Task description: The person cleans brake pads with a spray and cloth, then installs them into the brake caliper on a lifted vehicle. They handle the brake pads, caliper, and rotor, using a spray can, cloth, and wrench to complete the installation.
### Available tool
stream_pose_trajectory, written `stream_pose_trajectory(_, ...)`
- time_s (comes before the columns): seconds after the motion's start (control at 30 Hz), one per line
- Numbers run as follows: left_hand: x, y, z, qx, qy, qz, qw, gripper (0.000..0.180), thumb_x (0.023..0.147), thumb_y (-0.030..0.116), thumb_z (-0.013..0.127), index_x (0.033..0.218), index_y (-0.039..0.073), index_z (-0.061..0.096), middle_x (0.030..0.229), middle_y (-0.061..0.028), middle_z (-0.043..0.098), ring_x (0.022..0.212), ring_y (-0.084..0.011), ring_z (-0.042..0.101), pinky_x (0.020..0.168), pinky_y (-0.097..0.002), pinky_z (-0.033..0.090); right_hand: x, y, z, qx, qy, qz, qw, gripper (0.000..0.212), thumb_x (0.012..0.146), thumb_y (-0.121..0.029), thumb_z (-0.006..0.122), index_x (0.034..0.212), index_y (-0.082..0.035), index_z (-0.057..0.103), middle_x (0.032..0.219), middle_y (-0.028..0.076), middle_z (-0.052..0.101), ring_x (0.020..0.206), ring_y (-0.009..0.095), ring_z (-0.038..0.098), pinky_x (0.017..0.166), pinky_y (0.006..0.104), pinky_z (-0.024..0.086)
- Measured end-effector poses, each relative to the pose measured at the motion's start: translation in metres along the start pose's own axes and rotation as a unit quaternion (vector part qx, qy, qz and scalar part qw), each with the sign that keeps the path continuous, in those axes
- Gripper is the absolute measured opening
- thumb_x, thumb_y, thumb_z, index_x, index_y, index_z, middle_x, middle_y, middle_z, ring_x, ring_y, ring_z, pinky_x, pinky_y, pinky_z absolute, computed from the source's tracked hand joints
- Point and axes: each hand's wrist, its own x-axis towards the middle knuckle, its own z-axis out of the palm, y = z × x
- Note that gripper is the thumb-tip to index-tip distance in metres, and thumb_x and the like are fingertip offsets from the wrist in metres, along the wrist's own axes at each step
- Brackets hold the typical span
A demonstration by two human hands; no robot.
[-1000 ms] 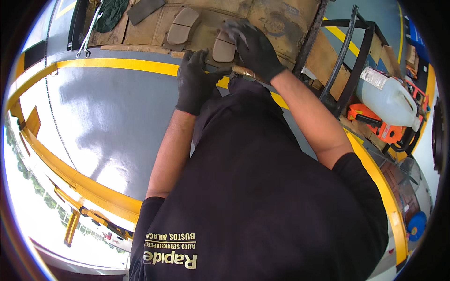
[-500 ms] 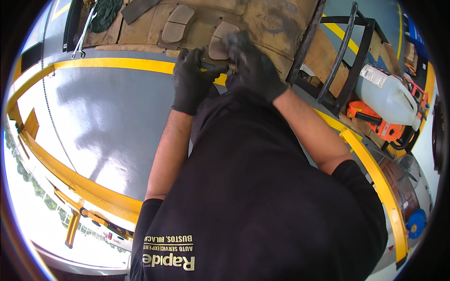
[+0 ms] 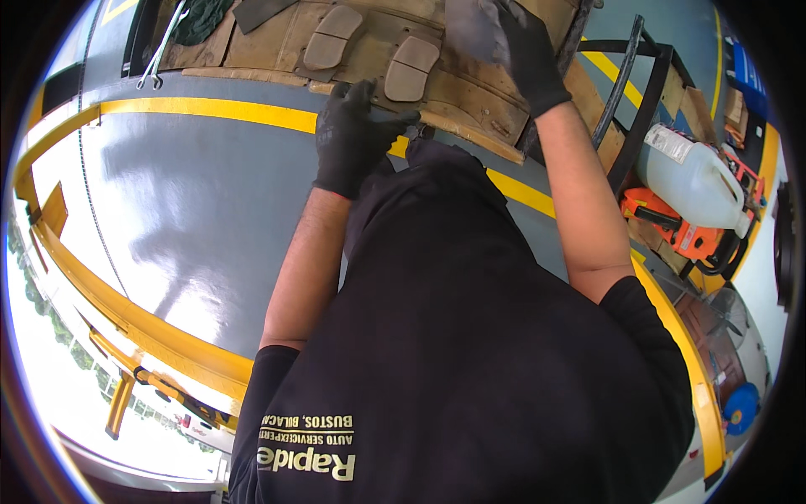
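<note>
Two brake pads lie friction face up on the worn brown bench top (image 3: 239, 52): a left pad (image 3: 333, 38) and a right pad (image 3: 412, 69), each with a groove across it. My left hand (image 3: 351, 134), in a black glove, rests at the bench's near edge below the pads. Its thumb stretches to the right, apart from the fingers, and nothing shows in it. Beyond and right of the pads, my gloved right hand (image 3: 529, 59) is closed on the edge of a blurred grey sheet (image 3: 474, 30). What kind of sheet it is cannot be made out.
Wrenches (image 3: 159, 55) and a dark green cloth (image 3: 201, 18) lie at the bench's left end, near a dark flat piece (image 3: 259, 12). To the right stand a black metal frame (image 3: 634, 109), a translucent jug (image 3: 693, 172) and an orange tool (image 3: 672, 223). Yellow rails (image 3: 159, 336) run at left.
My right hand has moved from the right brake pad up and to the right, uncovering the pad. A grey sheet now shows at its fingers. My left hand stays near the bench edge.
</note>
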Motion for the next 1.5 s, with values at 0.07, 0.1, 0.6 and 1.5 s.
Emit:
stream_pose_trajectory(0.07, -0.001, 0.014, -0.011, 0.057, 0.014, -0.007, 0.998, 0.075, 0.067, 0.052, 0.096, 0.117, 0.001, 0.072, 0.105, -0.017, 0.069, 0.097, -0.0335, 0.067, 0.079, -0.0431, 0.056, 0.002, -0.008, -0.009, 0.051, -0.066, 0.014, 0.996, 0.033, 0.102, -0.027, 0.064, 0.129, -0.007, 0.068, 0.113, 0.017, 0.074, 0.102, 0.033, 0.071, 0.088, 0.041, 0.056)
stream_pose_trajectory(0.1, 0.002, 0.022, -0.015, 0.086, 0.039, 0.008, 0.995, 0.076, 0.066, 0.055, 0.095, 0.118, 0.003, 0.072, 0.109, -0.0163, 0.068, 0.102, -0.0343, 0.066, 0.082, -0.0447, 0.055, 0.003, -0.001, -0.009, -0.097, -0.076, -0.084, 0.989, 0.036, 0.103, -0.038, 0.063, 0.124, -0.009, 0.071, 0.111, 0.017, 0.075, 0.097, 0.034, 0.072, 0.086, 0.0411, 0.055)
stream_pose_trajectory(0.6, -0.004, 0.017, 0.014, 0.087, 0.125, 0.041, 0.988, 0.066, 0.073, 0.054, 0.086, 0.12, 0.01, 0.073, 0.115, -0.0097, 0.067, 0.12, -0.0341, 0.058, 0.101, -0.0558, 0.04, 0.005, -0.055, 0.054, -0.297, -0.137, -0.207, 0.922, 0.057, 0.092, -0.034, 0.074, 0.14, -0.008, 0.057, 0.114, 0.023, 0.074, 0.107, 0.041, 0.071, 0.093, 0.0506, 0.057)
stream_pose_trajectory(1.5, -0.009, 0.011, 0.02, 0.055, 0.159, 0.036, 0.985, 0.059, 0.074, 0.051, 0.087, 0.121, 0.016, 0.078, 0.116, -0.006, 0.072, 0.123, -0.0285, 0.061, 0.103, -0.0564, 0.04, 0.013, -0.035, 0.054, -0.297, -0.138, -0.415, 0.849, 0.048, 0.095, -0.023, 0.071, 0.139, -0.008, 0.059, 0.121, 0.021, 0.071, 0.112, 0.039, 0.069, 0.09, 0.0463, 0.058)
